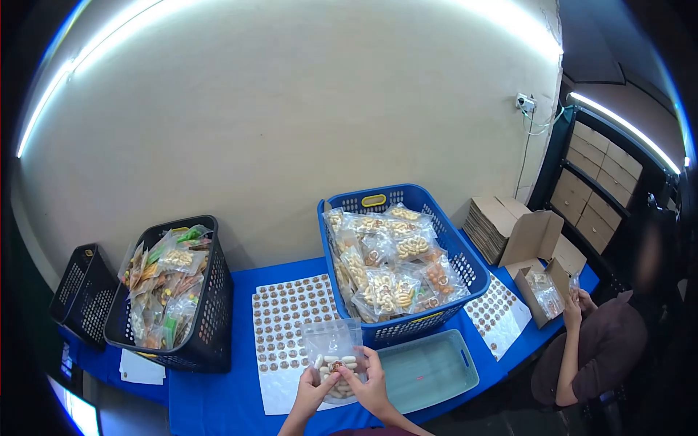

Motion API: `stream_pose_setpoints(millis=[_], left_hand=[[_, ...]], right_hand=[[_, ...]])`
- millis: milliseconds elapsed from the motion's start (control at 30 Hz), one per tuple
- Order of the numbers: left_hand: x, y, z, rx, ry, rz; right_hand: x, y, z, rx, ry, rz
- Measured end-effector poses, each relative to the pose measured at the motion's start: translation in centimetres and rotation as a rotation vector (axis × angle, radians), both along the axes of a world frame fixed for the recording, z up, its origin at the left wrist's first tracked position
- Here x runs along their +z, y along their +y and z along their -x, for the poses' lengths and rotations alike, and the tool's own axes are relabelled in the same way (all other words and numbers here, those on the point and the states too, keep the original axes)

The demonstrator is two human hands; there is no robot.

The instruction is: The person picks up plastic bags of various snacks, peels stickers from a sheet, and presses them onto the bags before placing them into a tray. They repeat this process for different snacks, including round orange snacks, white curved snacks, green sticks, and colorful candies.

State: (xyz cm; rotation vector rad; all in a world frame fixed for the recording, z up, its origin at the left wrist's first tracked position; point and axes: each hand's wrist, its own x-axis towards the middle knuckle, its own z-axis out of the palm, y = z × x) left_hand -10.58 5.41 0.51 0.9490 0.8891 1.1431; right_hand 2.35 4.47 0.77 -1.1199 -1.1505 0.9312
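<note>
A clear zip pouch (332,336) filled with pale oblong pieces is held upright between my two hands, above the near edge of the blue table. My left hand (313,391) grips its lower left side, and my right hand (372,384) grips the right side. Both thumbs press at the pouch's front, on a small round brown sticker (336,367). Under and left of the pouch lies a white sheet of round stickers (273,356). A grey-green tray (429,370) rests just right of my hands.
Behind the tray, a blue basket (476,280) holds many filled pouches. A black basket (217,291) of mixed pouches stands left, beside a smaller black basket (67,287). At right are a second sticker sheet (502,320), stacked cardboard (486,231), an open carton (542,294) and a co-worker (603,349) holding a packet.
</note>
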Motion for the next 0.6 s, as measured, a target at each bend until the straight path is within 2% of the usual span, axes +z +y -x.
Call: stream_pose_setpoints(millis=[267, 467, 567, 600], left_hand=[[-1.5, 0.2, -0.6, -0.011, 0.015, -0.009], [-1.1, 0.5, -1.4, 0.003, 0.022, -0.012], [-1.4, 0.5, -0.7, 0.056, 0.041, -0.043], [-1.7, 0.8, 0.0, 0.093, 0.049, -0.033]], right_hand=[[0.1, -0.6, 0.0, -0.039, 0.176, 0.011], [-0.3, -0.7, -0.5, -0.032, 0.163, 0.042], [-1.4, 0.5, -1.9, 0.137, 0.118, -0.057], [-1.4, 0.8, -2.9, 0.251, 0.214, -0.030]])
